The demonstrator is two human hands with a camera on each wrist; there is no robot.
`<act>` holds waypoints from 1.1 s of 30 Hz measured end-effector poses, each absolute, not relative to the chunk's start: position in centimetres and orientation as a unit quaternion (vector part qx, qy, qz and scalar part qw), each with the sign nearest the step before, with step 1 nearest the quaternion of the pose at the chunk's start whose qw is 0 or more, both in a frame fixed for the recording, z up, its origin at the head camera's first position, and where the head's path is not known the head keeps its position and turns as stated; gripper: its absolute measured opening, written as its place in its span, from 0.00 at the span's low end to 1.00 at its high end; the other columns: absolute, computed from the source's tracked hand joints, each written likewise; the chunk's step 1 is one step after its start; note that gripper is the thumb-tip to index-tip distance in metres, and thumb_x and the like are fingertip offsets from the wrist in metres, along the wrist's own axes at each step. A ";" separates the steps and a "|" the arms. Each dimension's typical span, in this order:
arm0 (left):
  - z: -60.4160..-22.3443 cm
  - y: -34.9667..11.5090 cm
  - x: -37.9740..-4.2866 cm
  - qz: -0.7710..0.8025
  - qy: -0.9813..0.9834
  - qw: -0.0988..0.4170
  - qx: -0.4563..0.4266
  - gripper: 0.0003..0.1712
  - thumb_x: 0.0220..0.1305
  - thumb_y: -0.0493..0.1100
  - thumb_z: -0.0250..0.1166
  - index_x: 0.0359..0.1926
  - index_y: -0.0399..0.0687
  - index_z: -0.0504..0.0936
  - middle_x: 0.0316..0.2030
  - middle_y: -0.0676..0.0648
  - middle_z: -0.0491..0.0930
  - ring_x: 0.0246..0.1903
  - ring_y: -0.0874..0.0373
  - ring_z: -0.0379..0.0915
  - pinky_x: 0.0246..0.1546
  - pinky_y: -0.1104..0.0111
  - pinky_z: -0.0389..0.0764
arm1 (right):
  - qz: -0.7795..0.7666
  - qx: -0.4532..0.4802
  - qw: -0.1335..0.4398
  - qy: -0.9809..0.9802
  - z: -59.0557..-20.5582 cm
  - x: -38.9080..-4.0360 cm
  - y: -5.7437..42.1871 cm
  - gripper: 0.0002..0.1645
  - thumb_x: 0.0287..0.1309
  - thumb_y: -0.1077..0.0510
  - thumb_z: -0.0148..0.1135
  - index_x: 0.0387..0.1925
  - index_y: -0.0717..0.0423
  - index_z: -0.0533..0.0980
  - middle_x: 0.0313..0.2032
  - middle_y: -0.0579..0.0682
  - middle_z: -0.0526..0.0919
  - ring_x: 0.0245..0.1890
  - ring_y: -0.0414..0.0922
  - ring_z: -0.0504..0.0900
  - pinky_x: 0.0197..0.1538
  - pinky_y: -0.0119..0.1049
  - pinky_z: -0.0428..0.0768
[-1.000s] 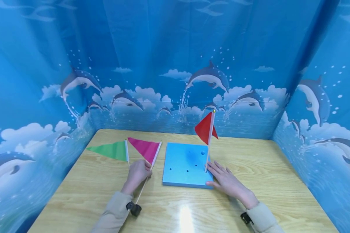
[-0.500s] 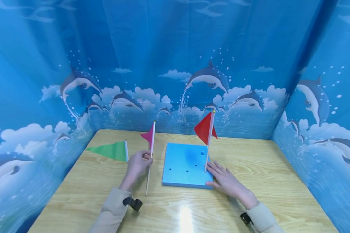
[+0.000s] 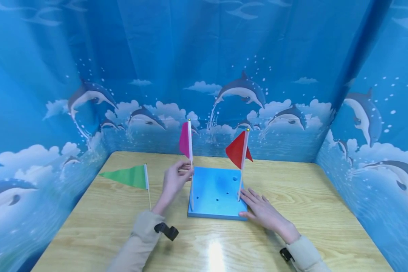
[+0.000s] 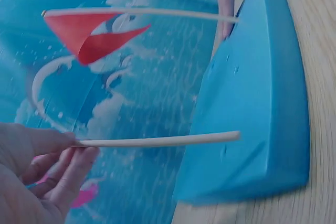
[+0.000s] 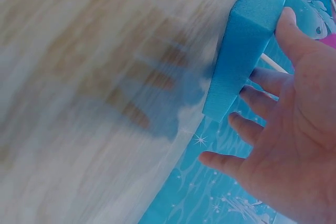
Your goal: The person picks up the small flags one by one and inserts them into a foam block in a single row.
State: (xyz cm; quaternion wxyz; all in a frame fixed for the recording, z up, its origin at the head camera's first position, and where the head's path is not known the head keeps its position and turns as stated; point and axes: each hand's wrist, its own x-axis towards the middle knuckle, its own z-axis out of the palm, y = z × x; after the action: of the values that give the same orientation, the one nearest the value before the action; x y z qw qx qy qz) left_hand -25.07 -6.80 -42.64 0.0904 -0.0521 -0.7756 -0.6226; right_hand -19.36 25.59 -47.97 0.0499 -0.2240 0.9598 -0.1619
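Note:
My left hand (image 3: 177, 176) pinches the thin wooden stick of a magenta pennant flag (image 3: 185, 141) between thumb and fingers, holding it upright. The stick's lower end (image 4: 231, 136) is close over the left part of a blue foam block (image 3: 207, 183), near a small hole in its top. A red pennant flag (image 3: 236, 150) stands in the block's right side, leaning slightly right. Fingers straight and spread, my right hand (image 3: 263, 211) rests against the block's right edge, beside the red flag's stick. A green pennant flag (image 3: 127, 176) lies flat on the table to the left.
The light wood-grain table (image 3: 292, 185) is enclosed by a blue curtain (image 3: 204, 45) printed with dolphins and clouds. Several small holes and one larger hole (image 3: 235, 178) show in the block's top. Black wrist cameras (image 3: 170, 231) sit on both sleeves.
My left hand has lifted the magenta flag off the table, turned it upright and carried it right, over the block's left side. The right hand, block and red flag have stayed put.

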 end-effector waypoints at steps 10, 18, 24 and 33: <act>-43.2 -2.1 -25.6 -0.677 -0.705 0.149 -0.151 0.16 0.64 0.33 0.70 0.52 0.34 0.83 0.43 0.36 0.85 0.38 0.42 0.86 0.37 0.66 0.89 | -0.162 -0.225 0.043 0.960 -47.9 -19.2 25.7 0.44 0.70 0.37 0.57 0.77 0.55 0.60 0.77 0.57 0.59 0.77 0.63 0.52 0.70 0.74 0.54; -44.1 0.3 -25.6 -0.671 -0.703 0.152 -0.180 0.15 0.64 0.35 0.70 0.51 0.37 0.84 0.44 0.40 0.87 0.40 0.44 0.87 0.40 0.67 0.88 | -0.158 -0.225 0.040 0.961 -47.9 -19.2 25.6 0.45 0.69 0.35 0.57 0.76 0.55 0.61 0.76 0.57 0.60 0.76 0.64 0.53 0.68 0.76 0.56; -44.7 0.8 -25.5 -0.657 -0.715 0.155 -0.185 0.14 0.64 0.33 0.69 0.51 0.35 0.83 0.42 0.40 0.87 0.38 0.46 0.87 0.39 0.69 0.88 | -0.156 -0.223 0.041 0.962 -47.9 -19.3 25.5 0.45 0.69 0.36 0.57 0.76 0.56 0.61 0.76 0.57 0.60 0.76 0.63 0.53 0.68 0.76 0.56; -45.5 0.9 -25.6 -0.634 -0.742 0.133 -0.173 0.13 0.65 0.35 0.69 0.51 0.39 0.84 0.42 0.42 0.87 0.38 0.50 0.87 0.39 0.70 0.87 | -0.155 -0.216 0.046 0.963 -47.8 -19.3 25.5 0.45 0.69 0.36 0.57 0.76 0.55 0.61 0.77 0.57 0.59 0.77 0.63 0.53 0.69 0.75 0.55</act>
State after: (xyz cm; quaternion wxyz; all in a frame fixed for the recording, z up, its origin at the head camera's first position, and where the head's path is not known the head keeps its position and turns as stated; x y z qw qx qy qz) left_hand -25.59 0.85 -45.55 0.1331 -0.1729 -0.7423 -0.6335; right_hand -19.32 25.45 -47.82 0.0457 -0.2158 0.9629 -0.1553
